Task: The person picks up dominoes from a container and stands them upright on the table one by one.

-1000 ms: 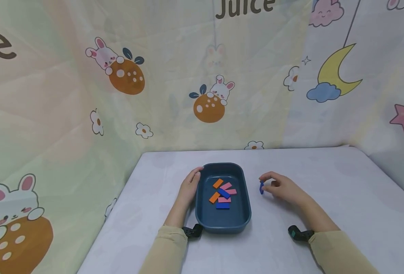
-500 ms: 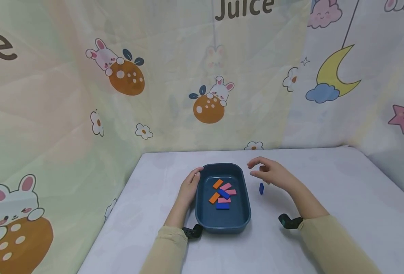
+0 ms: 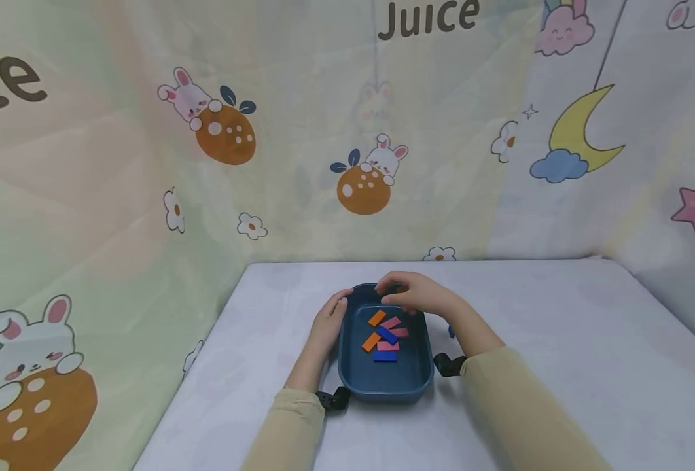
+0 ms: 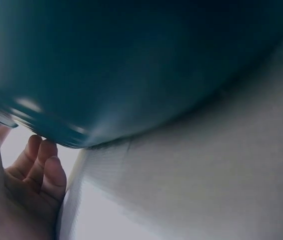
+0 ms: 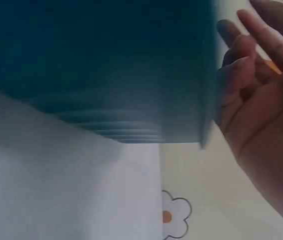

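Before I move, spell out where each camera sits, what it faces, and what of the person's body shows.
Head: on the head, looking forward and down at the bin, blocks and table; left hand, right hand and both sleeves show.
Left wrist: on that wrist, facing the bin's outer side; part of the left hand shows, lower left.
Right wrist: on that wrist, facing the bin's outer side, with backdrop beyond; part of the right hand shows, right side.
Shared: head and right wrist both show bin and right hand.
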A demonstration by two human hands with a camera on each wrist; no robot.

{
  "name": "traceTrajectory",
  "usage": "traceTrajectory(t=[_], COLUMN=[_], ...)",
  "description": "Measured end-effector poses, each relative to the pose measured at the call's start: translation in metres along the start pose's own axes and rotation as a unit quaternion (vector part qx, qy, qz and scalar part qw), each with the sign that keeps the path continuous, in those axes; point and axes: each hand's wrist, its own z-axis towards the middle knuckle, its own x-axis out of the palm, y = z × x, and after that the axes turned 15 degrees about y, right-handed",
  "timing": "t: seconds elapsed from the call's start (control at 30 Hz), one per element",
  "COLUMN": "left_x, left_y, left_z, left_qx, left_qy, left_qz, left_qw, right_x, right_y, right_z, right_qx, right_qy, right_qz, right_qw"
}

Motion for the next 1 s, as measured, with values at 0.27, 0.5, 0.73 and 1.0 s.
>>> traceTrajectory(t=[0.27, 0.5, 0.73, 1.0], left_x=[-0.001, -0.002, -0.002, 0.0], left_y=[0.005, 0.007, 0.007, 0.009], left_z=[0.004, 0.006, 0.006, 0.005], left_qx=[0.014, 0.013, 0.028, 0.035], left_qy=[-0.002, 0.001, 0.01, 0.025], left_qz=[0.011, 0.017, 0.034, 0.029], left_qw=[0.9998, 0.9998, 0.999, 0.9987], right_x=[-0.003, -0.01, -0.017, -0.006], right_y=[0.008, 0.004, 0.014, 0.023], right_z=[0.009, 0.003, 0.001, 0.023], right_qx=[0.005, 0.013, -0.001, -0.016], right_qy=[0.038, 0.051, 0.051, 0.032], right_qz=[-0.04, -0.037, -0.031, -0.013], right_qw=[0.9985, 0.9979, 0.9982, 0.9993])
